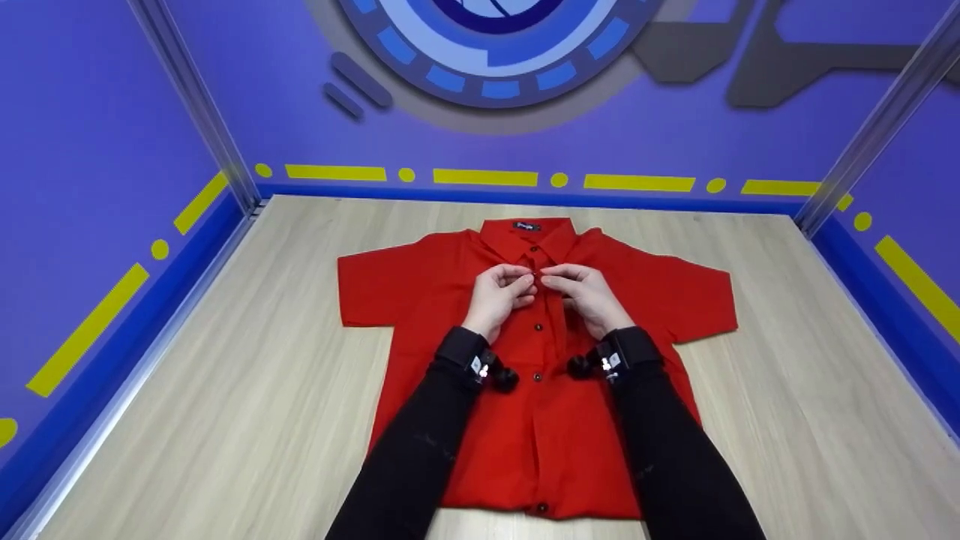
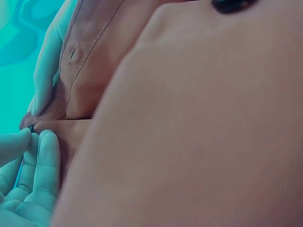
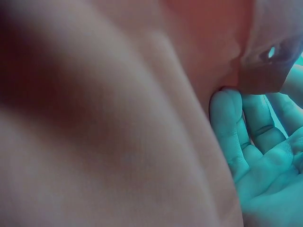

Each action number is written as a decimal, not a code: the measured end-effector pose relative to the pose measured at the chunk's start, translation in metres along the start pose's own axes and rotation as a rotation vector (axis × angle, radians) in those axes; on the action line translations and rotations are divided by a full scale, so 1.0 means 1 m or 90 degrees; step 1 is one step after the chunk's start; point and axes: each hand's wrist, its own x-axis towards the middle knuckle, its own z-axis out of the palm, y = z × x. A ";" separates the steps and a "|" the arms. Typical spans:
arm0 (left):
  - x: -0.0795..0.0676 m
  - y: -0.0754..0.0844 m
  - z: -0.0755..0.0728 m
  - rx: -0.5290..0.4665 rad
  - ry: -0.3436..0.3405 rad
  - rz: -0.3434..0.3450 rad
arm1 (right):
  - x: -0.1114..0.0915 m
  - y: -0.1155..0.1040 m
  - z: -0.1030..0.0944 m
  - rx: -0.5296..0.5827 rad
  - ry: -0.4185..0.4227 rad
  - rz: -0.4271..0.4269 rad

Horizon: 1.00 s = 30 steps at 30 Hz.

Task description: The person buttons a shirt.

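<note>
A red short-sleeved shirt [image 1: 480, 420] lies spread face up, collar at the far side. Both hands meet at its front opening just below the collar. My left hand [image 1: 496, 300] pinches a small dark button [image 2: 31, 127] between thumb and fingertips, at the edge of the cloth. Opposite it, my right hand [image 1: 589, 296] pinches the placket [image 2: 90, 47], the strip with the buttonholes, lifting its edge. One stitched buttonhole [image 2: 73, 53] shows farther along that strip. In the right wrist view, another buttonhole [image 3: 271, 52] appears above the fingers. Cloth hides part of the right fingertips.
Below the hands, more dark buttons [image 1: 538, 327] run down the front, one of them near the hem. The shirt lies on a pale wood-grain table [image 1: 247, 390]. Blue-purple panels [image 1: 270, 112] with yellow dashes and metal posts [image 1: 199, 105] enclose the back and sides.
</note>
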 end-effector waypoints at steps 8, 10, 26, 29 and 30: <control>0.000 0.001 -0.002 -0.002 -0.002 -0.003 | -0.002 0.000 0.003 -0.003 0.011 -0.021; 0.000 0.001 -0.001 -0.005 0.001 -0.006 | -0.003 0.000 0.003 -0.010 0.011 -0.026; 0.000 0.002 0.000 0.001 0.010 -0.012 | -0.005 -0.006 0.007 -0.071 0.025 -0.017; 0.000 0.001 -0.001 0.006 0.004 -0.011 | -0.005 -0.006 0.007 -0.064 0.018 -0.016; 0.000 0.001 -0.001 0.007 0.003 -0.010 | -0.005 -0.006 0.007 -0.063 0.016 -0.015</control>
